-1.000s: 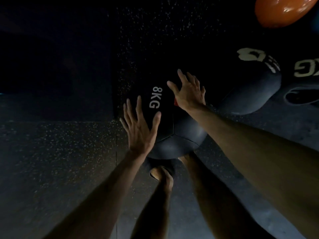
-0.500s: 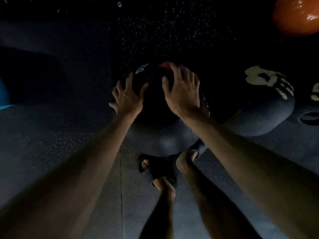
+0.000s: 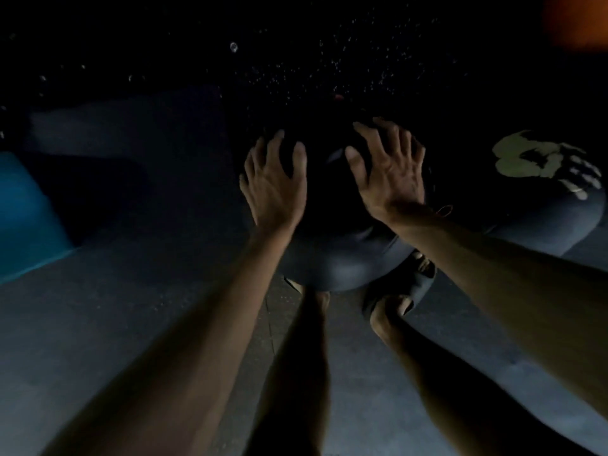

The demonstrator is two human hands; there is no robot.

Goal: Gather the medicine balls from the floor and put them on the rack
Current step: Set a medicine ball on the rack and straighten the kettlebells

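A black medicine ball lies on the dark floor just beyond my feet, in dim light. My left hand lies on its left upper side with fingers spread. My right hand lies on its right upper side, fingers also spread and slightly bent over the curve. The ball's top is lost in shadow. A second black medicine ball with pale printing sits touching or close beside it on the right. No rack is visible.
An orange ball shows at the top right corner. A blue object stands at the left edge. My two legs and a dark sandal are right behind the ball. Speckled rubber floor spreads to the left.
The ball has rolled, so its 8KG marking has turned out of sight. Both hands now sit closer together on its top. The view has shifted right to left, bringing the blue object in.
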